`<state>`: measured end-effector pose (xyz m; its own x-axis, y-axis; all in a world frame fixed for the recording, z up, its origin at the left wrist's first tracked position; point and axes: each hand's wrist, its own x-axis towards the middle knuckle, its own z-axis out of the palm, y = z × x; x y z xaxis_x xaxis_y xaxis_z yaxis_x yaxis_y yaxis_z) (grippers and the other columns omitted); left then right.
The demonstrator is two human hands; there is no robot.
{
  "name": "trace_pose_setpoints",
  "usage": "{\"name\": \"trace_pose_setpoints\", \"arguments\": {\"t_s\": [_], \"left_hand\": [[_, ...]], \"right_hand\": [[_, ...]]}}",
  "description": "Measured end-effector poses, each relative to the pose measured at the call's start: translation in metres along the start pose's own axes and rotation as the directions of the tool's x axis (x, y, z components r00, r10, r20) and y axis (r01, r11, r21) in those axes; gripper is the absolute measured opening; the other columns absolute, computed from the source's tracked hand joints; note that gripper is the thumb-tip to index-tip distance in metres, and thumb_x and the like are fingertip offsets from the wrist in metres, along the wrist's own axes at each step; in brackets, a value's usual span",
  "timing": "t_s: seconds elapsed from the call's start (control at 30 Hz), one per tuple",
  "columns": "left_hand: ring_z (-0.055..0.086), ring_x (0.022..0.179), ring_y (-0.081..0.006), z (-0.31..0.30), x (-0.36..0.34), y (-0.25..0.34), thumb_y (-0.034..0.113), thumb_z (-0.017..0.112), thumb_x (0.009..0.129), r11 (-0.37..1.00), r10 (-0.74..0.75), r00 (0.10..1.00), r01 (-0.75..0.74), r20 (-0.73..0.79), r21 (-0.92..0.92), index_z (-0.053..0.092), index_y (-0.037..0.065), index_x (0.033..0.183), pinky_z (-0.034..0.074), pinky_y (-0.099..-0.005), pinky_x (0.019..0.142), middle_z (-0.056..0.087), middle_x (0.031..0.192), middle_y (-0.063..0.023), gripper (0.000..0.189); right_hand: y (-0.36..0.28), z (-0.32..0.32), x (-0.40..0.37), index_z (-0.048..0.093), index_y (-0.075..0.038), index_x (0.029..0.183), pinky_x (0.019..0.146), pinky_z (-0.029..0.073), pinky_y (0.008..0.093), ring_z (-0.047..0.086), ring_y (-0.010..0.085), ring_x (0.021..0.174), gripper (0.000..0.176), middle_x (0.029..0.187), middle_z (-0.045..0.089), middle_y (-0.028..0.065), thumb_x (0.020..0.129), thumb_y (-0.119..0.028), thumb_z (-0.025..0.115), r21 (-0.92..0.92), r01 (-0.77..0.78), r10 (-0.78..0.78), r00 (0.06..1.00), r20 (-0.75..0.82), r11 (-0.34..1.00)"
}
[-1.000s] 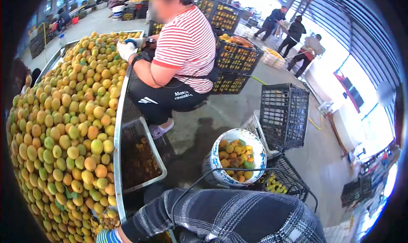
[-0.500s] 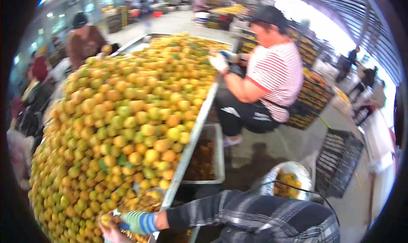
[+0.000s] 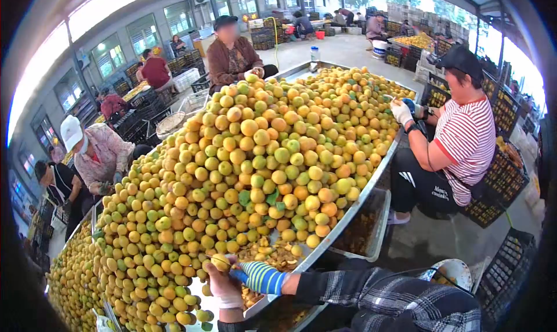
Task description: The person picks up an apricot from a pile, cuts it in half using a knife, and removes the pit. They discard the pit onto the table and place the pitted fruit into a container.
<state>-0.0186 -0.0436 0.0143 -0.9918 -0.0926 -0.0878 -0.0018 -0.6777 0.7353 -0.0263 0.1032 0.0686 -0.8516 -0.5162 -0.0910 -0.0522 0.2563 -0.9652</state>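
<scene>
My left hand (image 3: 223, 285), its fingers bare and a pale cuff at the wrist, holds a yellow-orange fruit (image 3: 220, 262) at the front edge of a large fruit heap (image 3: 249, 158). Against the same fruit is my right hand (image 3: 260, 277) in a striped blue, yellow and green glove, its fingers closed. A thin dark edge shows at the top of the fruit, but what the right hand grips is mostly hidden. Cut fruit pieces (image 3: 267, 252) lie on the table just beyond the hands.
The metal table rim (image 3: 348, 216) slopes up to the right. Below it stands a grey bin (image 3: 377, 233); a white bucket (image 3: 455, 271) and a black crate (image 3: 507, 268) are at lower right. A person in a striped shirt (image 3: 470, 140) sits at right; other people work at left and behind.
The view has swung left and up, so the heap and my hands appear farther right. The fruit is still in my left hand, with my right hand beside it.
</scene>
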Motion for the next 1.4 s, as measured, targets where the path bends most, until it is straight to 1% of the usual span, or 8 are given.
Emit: {"name": "trace_pose_setpoints", "arguments": {"t_s": [0.13, 0.5, 0.83, 0.9, 0.93, 1.03, 1.17, 1.4], "left_hand": [[0.059, 0.082, -0.0182, 0.003, -0.004, 0.004, 0.037, 0.061, 0.089, 0.978, 0.15, 0.988, -0.142, -0.046, 0.151, 0.051, 0.0, 0.115, 0.048, -0.0291, 0.075, 0.063, 0.098, -0.0106, 0.046], [0.058, 0.074, -0.012, 0.019, -0.001, 0.0, 0.015, 0.064, 0.087, 0.766, 0.39, 0.914, -0.256, -0.109, 0.59, 0.053, 0.0, 0.107, 0.047, -0.0227, 0.069, 0.063, 0.083, -0.0058, 0.028], [0.059, 0.08, -0.0118, 0.028, -0.003, 0.002, 0.016, 0.06, 0.089, 0.7, 0.37, 0.928, -0.299, 0.028, 0.649, 0.051, 0.0, 0.112, 0.047, -0.0241, 0.074, 0.064, 0.087, -0.006, 0.029], [0.059, 0.082, -0.0126, 0.029, -0.004, 0.002, 0.014, 0.06, 0.089, 0.714, 0.338, 0.941, -0.261, 0.007, 0.65, 0.049, 0.0, 0.113, 0.047, -0.0242, 0.075, 0.064, 0.089, -0.0069, 0.03], [0.058, 0.082, -0.0128, 0.029, -0.003, 0.002, 0.014, 0.06, 0.089, 0.72, 0.338, 0.941, -0.274, 0.023, 0.638, 0.05, 0.0, 0.112, 0.047, -0.0243, 0.075, 0.064, 0.09, -0.0074, 0.029], [0.058, 0.082, -0.0128, 0.032, 0.0, 0.003, 0.012, 0.06, 0.088, 0.719, 0.344, 0.939, -0.272, 0.012, 0.64, 0.05, 0.001, 0.111, 0.047, -0.0238, 0.074, 0.063, 0.09, -0.0072, 0.027], [0.057, 0.079, -0.0115, 0.027, -0.002, 0.009, 0.01, 0.059, 0.087, 0.79, 0.282, 0.959, -0.219, -0.022, 0.572, 0.05, 0.001, 0.111, 0.046, -0.0217, 0.07, 0.059, 0.088, -0.0037, 0.027], [0.063, 0.084, -0.0244, -0.009, 0.015, 0.014, 0.026, 0.068, 0.085, 0.974, 0.104, 0.963, -0.15, -0.249, -0.172, 0.051, 0.001, 0.116, 0.055, -0.0291, 0.069, 0.06, 0.096, -0.0114, 0.043]], "right_hand": [[0.04, 0.011, 0.017, 0.057, -0.003, 0.092, 0.062, 0.047, 0.048, 0.061, 0.0401, 0.071, 0.037, 0.075, 0.062, 0.023, 0.094, -0.039, 0.049, -0.383, 0.19, -0.231, 0.971, -0.062, 0.904], [0.027, 0.004, 0.012, 0.06, -0.002, 0.092, 0.062, 0.045, 0.0501, 0.06, 0.0436, 0.072, 0.032, 0.077, 0.062, 0.0251, 0.093, -0.033, 0.05, -0.257, 0.078, -0.068, 0.997, 0.046, 0.963], [0.073, 0.022, 0.016, 0.067, -0.004, 0.092, 0.048, 0.041, 0.0413, 0.057, 0.0289, 0.053, 0.039, 0.06, 0.058, 0.0163, 0.097, -0.036, 0.044, -0.094, 0.307, -0.31, 0.95, -0.029, 0.947], [0.084, 0.025, 0.022, 0.055, -0.006, 0.099, 0.045, 0.041, 0.0372, 0.055, 0.0264, 0.051, 0.015, 0.063, 0.055, 0.0102, 0.086, -0.013, 0.055, 0.19, 0.012, -0.044, 0.985, 0.165, 0.982], [0.049, 0.008, 0.014, 0.056, -0.006, 0.092, 0.042, 0.038, 0.0359, 0.052, 0.0221, 0.046, 0.017, 0.055, 0.05, 0.0043, 0.09, -0.023, 0.056, 0.481, -0.465, 0.318, 0.878, 0.358, 0.743], [0.043, 0.008, 0.009, 0.054, -0.009, 0.063, 0.033, 0.03, 0.0298, 0.041, 0.0124, 0.037, 0.058, 0.048, 0.045, -0.0002, 0.092, -0.059, 0.043, 0.6, -0.462, 0.289, 0.884, 0.367, 0.653], [0.059, 0.002, 0.021, 0.062, -0.001, 0.087, 0.058, 0.045, 0.0452, 0.06, 0.0378, 0.063, 0.041, 0.067, 0.06, 0.0231, 0.092, -0.041, 0.053, -0.143, 0.121, -0.124, 0.992, -0.014, 0.982], [0.041, -0.015, 0.002, 0.058, -0.001, 0.083, 0.059, 0.047, 0.0434, 0.062, 0.0386, 0.067, 0.038, 0.071, 0.061, 0.0223, 0.089, -0.038, 0.059, -0.373, 0.142, -0.167, 0.985, -0.037, 0.917]]}}
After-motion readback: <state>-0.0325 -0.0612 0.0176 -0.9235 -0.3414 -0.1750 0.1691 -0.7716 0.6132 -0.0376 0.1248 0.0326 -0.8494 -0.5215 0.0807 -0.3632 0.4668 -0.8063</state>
